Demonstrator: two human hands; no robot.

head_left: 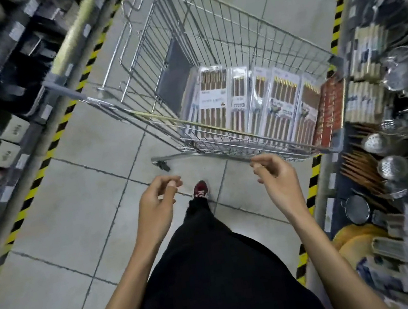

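Head view, down a shop aisle onto a wire shopping cart (244, 24) filling the frame from 11 to 3 o'clock, long side turned toward the person, near rim (179, 121) slanting from 10 o'clock down to 4 o'clock. Inside, against that near side, a row of chopstick packs (282, 100) stood on end, long axes roughly 12 to 6 o'clock, a red pack (331, 111) last at the 3 o'clock end. Below the cart, both hands hovering and empty. Left hand (160, 200) at about 8 o'clock of centre, fingers loosely curled, thumb close to forefinger, nothing pinched between. Right hand (272, 178) at about 4 o'clock, fingers slack and bent the same way, gripping nothing. Right hand the nearer one: fingertips (256, 166) just short of the basket's lowest wires, packs at 12 to 1 o'clock from it. Left hand apart from the wire, over bare floor tiles (72, 200), cart at 1 o'clock from it. Between the hands at 6 o'clock, a red shoe (200, 189). Along the 3 o'clock edge, a shelf of strainers (405, 71) and skimmers (392, 167). Judged next: a reach up over the rim to the packs, or onto the rim itself, shortest for the right hand.
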